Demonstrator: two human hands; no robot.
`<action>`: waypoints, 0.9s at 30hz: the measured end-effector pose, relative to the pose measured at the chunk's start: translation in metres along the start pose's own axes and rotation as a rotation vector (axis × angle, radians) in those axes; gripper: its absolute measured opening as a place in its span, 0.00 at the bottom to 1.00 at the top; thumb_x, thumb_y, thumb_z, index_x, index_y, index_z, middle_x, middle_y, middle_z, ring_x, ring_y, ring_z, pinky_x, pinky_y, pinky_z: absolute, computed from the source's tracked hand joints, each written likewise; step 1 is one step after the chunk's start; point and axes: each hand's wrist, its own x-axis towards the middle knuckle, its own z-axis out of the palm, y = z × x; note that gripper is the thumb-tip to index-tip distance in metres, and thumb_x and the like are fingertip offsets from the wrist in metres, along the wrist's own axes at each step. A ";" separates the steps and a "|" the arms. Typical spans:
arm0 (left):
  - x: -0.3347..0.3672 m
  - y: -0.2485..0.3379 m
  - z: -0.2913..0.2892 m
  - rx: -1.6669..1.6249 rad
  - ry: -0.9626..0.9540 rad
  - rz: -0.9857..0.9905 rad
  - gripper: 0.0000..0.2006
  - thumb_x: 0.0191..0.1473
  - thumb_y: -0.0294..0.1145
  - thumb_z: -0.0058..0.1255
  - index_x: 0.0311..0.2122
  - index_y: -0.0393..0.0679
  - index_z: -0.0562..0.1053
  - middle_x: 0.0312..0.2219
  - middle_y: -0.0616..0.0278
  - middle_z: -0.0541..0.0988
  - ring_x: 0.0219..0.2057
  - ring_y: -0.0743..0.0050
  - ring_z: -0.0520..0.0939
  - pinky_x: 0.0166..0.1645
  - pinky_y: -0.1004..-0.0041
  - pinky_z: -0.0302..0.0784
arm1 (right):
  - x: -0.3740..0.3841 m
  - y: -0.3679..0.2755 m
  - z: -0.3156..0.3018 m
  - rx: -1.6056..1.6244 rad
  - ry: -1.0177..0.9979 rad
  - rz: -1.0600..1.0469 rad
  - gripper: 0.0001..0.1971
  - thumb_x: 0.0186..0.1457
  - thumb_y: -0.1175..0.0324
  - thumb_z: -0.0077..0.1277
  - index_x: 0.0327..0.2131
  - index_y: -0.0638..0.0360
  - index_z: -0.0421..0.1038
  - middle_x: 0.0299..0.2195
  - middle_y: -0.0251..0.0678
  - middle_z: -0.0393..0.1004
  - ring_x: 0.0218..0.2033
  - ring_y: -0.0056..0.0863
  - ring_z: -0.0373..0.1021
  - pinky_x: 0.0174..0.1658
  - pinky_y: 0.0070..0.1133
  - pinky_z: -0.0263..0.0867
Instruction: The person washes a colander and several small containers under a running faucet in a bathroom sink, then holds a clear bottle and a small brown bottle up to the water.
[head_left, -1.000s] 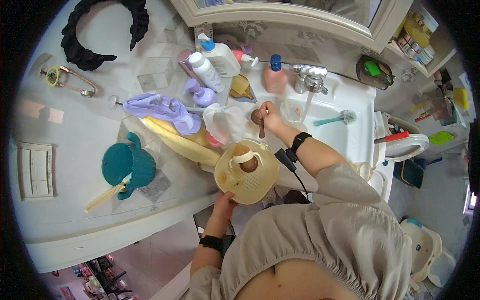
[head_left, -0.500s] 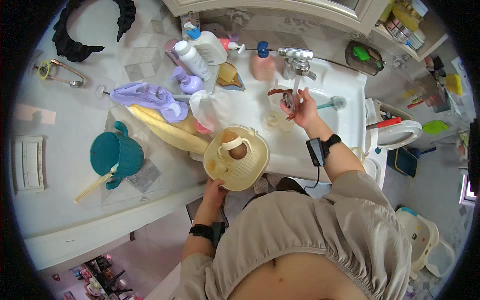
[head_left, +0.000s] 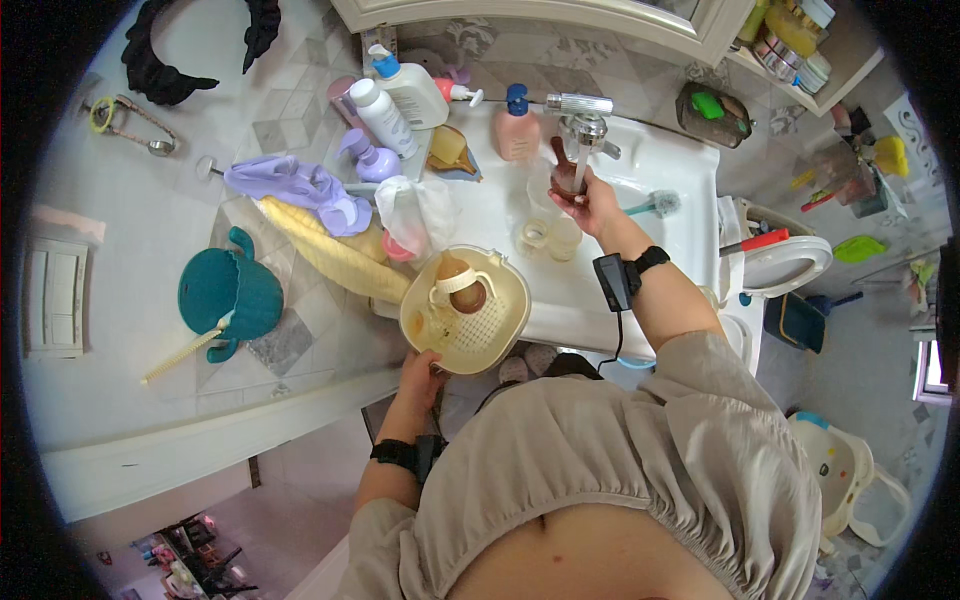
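Brown piece [head_left: 567, 180] has turned and come up closer to the faucet [head_left: 583, 127] since half a second ago; my right hand [head_left: 598, 207] had a looser hold then, now its fingers are curled round it. Basket is about where it was.

Left to right: left hand [head_left: 424, 370], lower center, grasps the cream basket [head_left: 508, 318] by its near rim; can't see the fingers underneath. Held bowl-up, likely to keep the handled bottle top [head_left: 458, 287] in, and near the sink [head_left: 560, 292] for a short reach. Two clear round pieces [head_left: 566, 238] sit mid-frame at the sink, apparently parked. Right of center, right hand grips the brown piece under the running water, presumably to wet it. Teal brush [head_left: 656, 205] lies beyond, untouched.
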 end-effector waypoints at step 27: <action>-0.015 0.019 0.006 0.122 -0.124 -0.037 0.23 0.41 0.29 0.42 0.47 0.35 0.60 0.42 0.54 0.69 0.43 0.63 0.71 0.45 0.66 0.69 | 0.014 0.038 -0.014 -1.138 0.270 -0.558 0.11 0.42 0.63 0.52 0.28 0.59 0.70 0.28 0.43 0.69 0.27 0.39 0.68 0.31 0.28 0.65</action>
